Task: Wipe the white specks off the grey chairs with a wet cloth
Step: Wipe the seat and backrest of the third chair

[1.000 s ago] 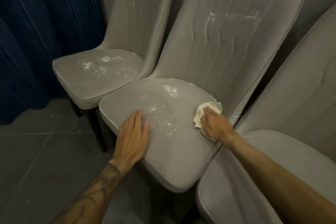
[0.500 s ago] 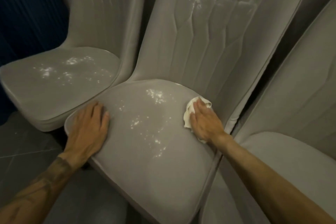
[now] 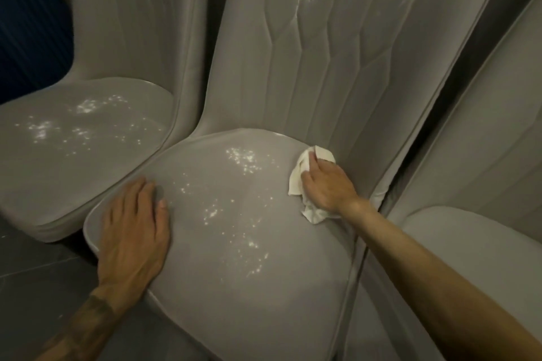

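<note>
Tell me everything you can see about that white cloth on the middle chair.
The white cloth is a small crumpled rag, bunched into folds. It lies on the back right part of the middle chair's seat, close to the backrest. The right hand presses down on it, covering its middle, so only the edges show. The nearest white specks lie just to its left, untouched.

Open speckled seat (image 3: 234, 243) between hands; backrest (image 3: 337, 67) close behind.
</note>
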